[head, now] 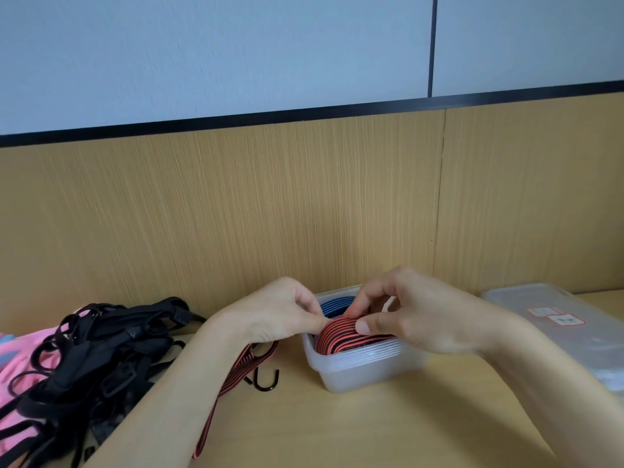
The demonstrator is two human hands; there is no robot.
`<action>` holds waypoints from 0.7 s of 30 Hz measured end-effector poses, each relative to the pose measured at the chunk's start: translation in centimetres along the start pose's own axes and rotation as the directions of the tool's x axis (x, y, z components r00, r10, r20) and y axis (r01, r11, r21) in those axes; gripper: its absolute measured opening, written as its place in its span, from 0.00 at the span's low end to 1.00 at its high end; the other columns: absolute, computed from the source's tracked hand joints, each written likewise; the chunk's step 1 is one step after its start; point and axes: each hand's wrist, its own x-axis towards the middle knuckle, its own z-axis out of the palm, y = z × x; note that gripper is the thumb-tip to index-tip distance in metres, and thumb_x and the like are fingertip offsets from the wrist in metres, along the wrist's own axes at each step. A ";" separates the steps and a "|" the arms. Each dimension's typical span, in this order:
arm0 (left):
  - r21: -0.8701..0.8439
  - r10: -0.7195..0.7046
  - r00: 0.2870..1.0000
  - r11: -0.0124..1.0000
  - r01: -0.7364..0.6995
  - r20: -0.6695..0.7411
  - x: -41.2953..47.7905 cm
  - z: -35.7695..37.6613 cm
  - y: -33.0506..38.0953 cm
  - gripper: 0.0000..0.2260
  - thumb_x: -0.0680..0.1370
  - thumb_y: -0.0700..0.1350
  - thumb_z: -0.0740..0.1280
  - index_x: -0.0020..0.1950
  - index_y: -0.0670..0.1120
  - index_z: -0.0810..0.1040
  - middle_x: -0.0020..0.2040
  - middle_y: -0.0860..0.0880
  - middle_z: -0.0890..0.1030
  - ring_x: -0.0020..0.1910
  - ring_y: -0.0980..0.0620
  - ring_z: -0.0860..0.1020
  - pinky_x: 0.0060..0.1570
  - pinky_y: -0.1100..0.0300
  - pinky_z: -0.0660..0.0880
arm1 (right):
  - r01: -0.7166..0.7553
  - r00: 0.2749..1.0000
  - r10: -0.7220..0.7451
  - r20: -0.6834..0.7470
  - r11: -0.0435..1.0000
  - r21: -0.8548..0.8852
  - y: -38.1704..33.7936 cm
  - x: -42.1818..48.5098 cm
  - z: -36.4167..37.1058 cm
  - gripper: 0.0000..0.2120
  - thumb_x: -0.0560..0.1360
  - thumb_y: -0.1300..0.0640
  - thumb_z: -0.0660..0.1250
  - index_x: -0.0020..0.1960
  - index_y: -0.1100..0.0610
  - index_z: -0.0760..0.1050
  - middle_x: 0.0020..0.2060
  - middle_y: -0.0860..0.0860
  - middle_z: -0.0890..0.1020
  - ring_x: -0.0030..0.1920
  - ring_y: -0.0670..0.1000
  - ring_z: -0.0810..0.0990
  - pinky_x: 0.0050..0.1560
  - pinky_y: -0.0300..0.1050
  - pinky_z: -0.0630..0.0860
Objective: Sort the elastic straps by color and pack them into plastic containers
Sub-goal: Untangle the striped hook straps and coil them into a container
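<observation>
A clear plastic container [358, 373] stands on the wooden table, near the wall. Inside it a red-and-black striped elastic strap [341, 336] lies coiled at the front, with a blue strap [334, 304] behind it. My left hand [280, 315] pinches the striped strap at the container's left rim. My right hand [412, 315] presses the coil from above with thumb and fingers. The strap's loose tail [216, 400] trails down to the left under my left forearm. Its black hook [266, 380] rests on the table.
A tangled pile of black straps [101, 352] lies at the left, over pink straps [20, 359]. Clear plastic lids with a red-edged label [557, 319] are stacked at the right. A wooden wall panel stands right behind the container.
</observation>
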 end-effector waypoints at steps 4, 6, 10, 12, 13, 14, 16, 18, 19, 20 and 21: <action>-0.020 0.056 0.998 0.998 -0.057 -0.037 -0.1 -0.1 0.2 0.13 0.60 0.60 0.79 0.33 0.54 0.82 0.44 0.55 0.84 0.45 0.60 0.80 0.56 0.52 0.78 | 0.023 1.000 -0.023 0.000 0.999 -0.044 0.2 0.1 0.0 0.03 0.77 0.51 0.74 0.50 0.45 0.85 0.46 0.42 0.80 0.45 0.43 0.78 0.44 0.35 0.73; -0.051 0.107 0.992 0.993 -0.111 -0.064 0.0 0.1 0.1 0.16 0.58 0.61 0.79 0.36 0.53 0.80 0.55 0.49 0.84 0.55 0.51 0.82 0.62 0.46 0.77 | 0.031 1.000 -0.030 0.008 0.998 -0.049 0.3 0.0 0.0 0.04 0.77 0.52 0.73 0.50 0.45 0.85 0.46 0.42 0.82 0.46 0.44 0.79 0.46 0.37 0.74; -0.046 0.170 0.984 0.984 -0.173 -0.058 0.1 0.3 0.0 0.17 0.61 0.60 0.79 0.40 0.50 0.82 0.52 0.47 0.85 0.53 0.50 0.83 0.61 0.47 0.79 | 0.056 0.998 -0.054 0.038 0.997 -0.053 0.5 -0.3 -0.4 0.07 0.78 0.55 0.72 0.52 0.45 0.86 0.47 0.43 0.83 0.48 0.43 0.80 0.49 0.36 0.74; -0.033 0.183 0.981 0.982 -0.186 -0.071 0.3 0.5 -0.1 0.14 0.65 0.57 0.79 0.40 0.50 0.82 0.47 0.48 0.85 0.44 0.56 0.82 0.52 0.56 0.80 | 0.060 0.996 -0.057 0.061 0.997 -0.050 0.4 -0.5 -0.6 0.08 0.78 0.57 0.72 0.52 0.45 0.86 0.47 0.42 0.83 0.48 0.41 0.79 0.48 0.33 0.73; -0.026 0.186 0.979 0.982 -0.188 -0.084 0.3 0.6 -0.1 0.12 0.67 0.55 0.80 0.40 0.50 0.82 0.43 0.51 0.85 0.40 0.59 0.80 0.47 0.59 0.78 | 0.056 0.996 -0.052 0.072 0.997 -0.048 0.4 -0.5 -0.6 0.09 0.78 0.58 0.71 0.53 0.45 0.86 0.47 0.43 0.83 0.46 0.40 0.79 0.47 0.31 0.72; -0.015 0.185 0.978 0.982 -0.187 -0.099 0.4 0.7 -0.2 0.10 0.69 0.53 0.80 0.39 0.50 0.82 0.39 0.54 0.83 0.37 0.62 0.78 0.43 0.62 0.75 | 0.051 0.996 -0.047 0.082 0.998 -0.046 0.4 -0.6 -0.6 0.09 0.78 0.58 0.71 0.53 0.46 0.85 0.46 0.43 0.83 0.44 0.38 0.79 0.46 0.30 0.71; 0.012 0.182 0.976 0.983 -0.181 -0.123 0.5 0.8 -0.2 0.10 0.71 0.51 0.79 0.39 0.50 0.81 0.36 0.58 0.80 0.34 0.64 0.75 0.41 0.65 0.72 | 0.048 0.995 -0.042 0.095 0.997 -0.060 0.4 -0.5 -0.7 0.09 0.78 0.58 0.71 0.54 0.47 0.85 0.45 0.43 0.83 0.39 0.36 0.78 0.43 0.29 0.70; 0.010 0.170 0.978 0.985 -0.170 -0.120 0.6 0.9 0.0 0.09 0.71 0.51 0.79 0.39 0.50 0.81 0.35 0.58 0.79 0.34 0.63 0.75 0.41 0.64 0.72 | 0.045 0.994 -0.035 0.105 0.994 -0.098 0.3 -0.3 -0.7 0.09 0.79 0.57 0.71 0.54 0.46 0.85 0.45 0.44 0.84 0.41 0.39 0.78 0.43 0.33 0.72; -0.001 0.159 0.981 0.987 -0.160 -0.108 0.5 0.8 0.0 0.09 0.71 0.51 0.79 0.39 0.50 0.81 0.36 0.58 0.80 0.34 0.62 0.75 0.42 0.64 0.73 | 0.043 0.993 -0.029 0.113 0.991 -0.124 0.2 -0.2 -0.7 0.08 0.79 0.56 0.70 0.54 0.45 0.84 0.46 0.44 0.84 0.44 0.41 0.79 0.45 0.36 0.74; -0.016 0.147 0.985 0.989 -0.149 -0.087 0.5 0.7 0.1 0.09 0.71 0.50 0.79 0.39 0.51 0.81 0.37 0.56 0.81 0.35 0.62 0.76 0.42 0.63 0.73 | 0.041 0.992 -0.023 0.122 0.988 -0.149 0.1 -0.1 -0.6 0.08 0.79 0.56 0.70 0.55 0.45 0.84 0.47 0.44 0.83 0.46 0.43 0.79 0.49 0.39 0.75; -0.032 0.139 0.989 0.990 -0.141 -0.060 0.4 0.5 0.2 0.08 0.71 0.49 0.79 0.39 0.51 0.81 0.37 0.55 0.81 0.36 0.61 0.77 0.43 0.62 0.74 | 0.039 0.991 -0.016 0.131 0.985 -0.170 0.1 0.0 -0.5 0.08 0.79 0.55 0.69 0.55 0.45 0.84 0.48 0.44 0.83 0.48 0.44 0.79 0.51 0.41 0.75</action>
